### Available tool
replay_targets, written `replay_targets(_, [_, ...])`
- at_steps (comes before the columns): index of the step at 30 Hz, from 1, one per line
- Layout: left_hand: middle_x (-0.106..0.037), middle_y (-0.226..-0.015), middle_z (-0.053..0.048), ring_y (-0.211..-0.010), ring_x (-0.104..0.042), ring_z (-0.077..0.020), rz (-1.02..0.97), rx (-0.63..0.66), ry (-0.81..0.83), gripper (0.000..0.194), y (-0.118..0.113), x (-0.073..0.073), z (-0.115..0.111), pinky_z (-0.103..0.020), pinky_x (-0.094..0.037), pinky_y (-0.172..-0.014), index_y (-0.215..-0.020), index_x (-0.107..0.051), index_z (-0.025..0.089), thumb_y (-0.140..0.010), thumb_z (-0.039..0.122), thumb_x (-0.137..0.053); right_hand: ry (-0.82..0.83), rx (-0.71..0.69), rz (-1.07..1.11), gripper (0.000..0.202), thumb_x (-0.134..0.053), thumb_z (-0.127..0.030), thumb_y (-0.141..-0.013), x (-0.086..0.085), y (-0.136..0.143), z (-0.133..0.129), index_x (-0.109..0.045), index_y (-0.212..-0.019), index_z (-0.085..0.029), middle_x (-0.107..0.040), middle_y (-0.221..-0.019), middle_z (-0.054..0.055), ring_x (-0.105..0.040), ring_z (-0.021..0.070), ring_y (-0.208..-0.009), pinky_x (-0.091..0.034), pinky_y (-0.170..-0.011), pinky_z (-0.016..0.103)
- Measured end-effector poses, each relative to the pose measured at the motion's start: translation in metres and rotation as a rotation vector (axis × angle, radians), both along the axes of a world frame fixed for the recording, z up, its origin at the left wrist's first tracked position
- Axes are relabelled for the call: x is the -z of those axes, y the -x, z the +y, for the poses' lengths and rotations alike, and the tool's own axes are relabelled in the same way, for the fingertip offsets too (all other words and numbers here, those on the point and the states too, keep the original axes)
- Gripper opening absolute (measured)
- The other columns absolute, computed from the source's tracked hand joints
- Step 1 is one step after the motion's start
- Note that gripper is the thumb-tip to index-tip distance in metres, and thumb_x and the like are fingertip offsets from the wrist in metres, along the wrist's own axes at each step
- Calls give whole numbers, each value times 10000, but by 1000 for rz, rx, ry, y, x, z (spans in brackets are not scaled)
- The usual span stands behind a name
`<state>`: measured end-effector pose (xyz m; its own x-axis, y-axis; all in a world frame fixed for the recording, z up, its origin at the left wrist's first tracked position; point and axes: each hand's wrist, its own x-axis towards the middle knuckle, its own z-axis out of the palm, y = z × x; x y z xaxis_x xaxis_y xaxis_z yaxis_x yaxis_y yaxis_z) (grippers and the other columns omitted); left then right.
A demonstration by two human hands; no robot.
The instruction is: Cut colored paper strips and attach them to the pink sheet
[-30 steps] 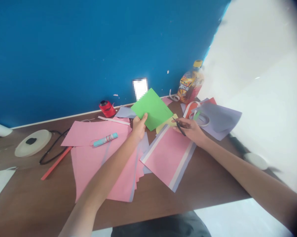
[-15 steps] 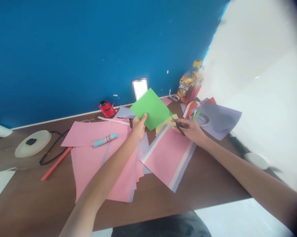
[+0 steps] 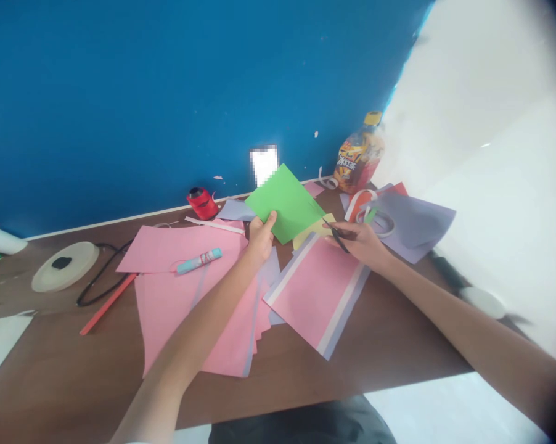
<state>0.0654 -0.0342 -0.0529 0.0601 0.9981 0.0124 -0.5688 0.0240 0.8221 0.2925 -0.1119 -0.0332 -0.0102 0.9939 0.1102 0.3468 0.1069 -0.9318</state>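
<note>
My left hand (image 3: 262, 237) pinches the lower left edge of a green paper square (image 3: 287, 206), thumb on top. My right hand (image 3: 359, 240) is closed on dark scissors (image 3: 337, 236), whose tips are at the right corner of the green paper. A thin cut line shows near that corner. Beneath the scissors lie a yellow paper (image 3: 306, 233) and a pink sheet with white and lavender borders (image 3: 312, 290). Left of it, pink sheets (image 3: 167, 327) are spread under my left forearm, with a light blue glue tube (image 3: 198, 261) on top.
A drink bottle (image 3: 357, 154) stands at the back right near a white tape roll (image 3: 380, 223) and purple paper (image 3: 417, 222). A red spool (image 3: 202, 203) is by the wall. On the left are a round lid (image 3: 77, 262), a black cable (image 3: 90, 288) and a red strip (image 3: 106, 305).
The whole view has shifted slightly. Both hands, the green paper and the scissors keep nearly the same places relative to each other.
</note>
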Motion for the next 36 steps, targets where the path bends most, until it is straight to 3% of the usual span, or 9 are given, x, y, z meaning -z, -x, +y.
replay_targets(13, [-706,-1163,-113,-1161,-624,-237,24,-5,-8,445,1,1,1,-398,-455,-1045,-1066,-666,152,-685,326,-816,-17,-12,-31,529,-745,-459,-689,-1,-1,-1,-740,-1071,-92,-712,-902,102,-641,234,-762,-511,-660,346])
replay_targets(19, [-715,-1133,-116,-1155,-627,-238,22,-4,11,429,0,-1,0,-397,-456,-1041,-1044,-668,148,-682,326,-815,-4,-13,-66,498,-735,-449,-699,-2,-2,-1,-744,-1063,-108,-680,-782,58,-601,193,-682,-462,-591,304])
replay_targets(30, [-710,-1143,-118,-1130,-637,-234,35,-4,-6,445,1,0,1,-392,-467,-1020,-1038,-662,147,-674,351,-818,-24,-9,-93,525,-711,-481,-703,-8,-2,-3,-749,-1051,-90,-679,-804,74,-583,184,-663,-465,-591,308])
replay_targets(36, [-713,-1139,-111,-1099,-650,-226,44,-17,-32,442,-2,-3,-2,-389,-477,-1008,-1029,-667,151,-668,356,-820,-1,-35,-73,503,-719,-460,-718,-3,-6,-2,-741,-1090,-123,-633,-734,36,-482,118,-550,-390,-503,264])
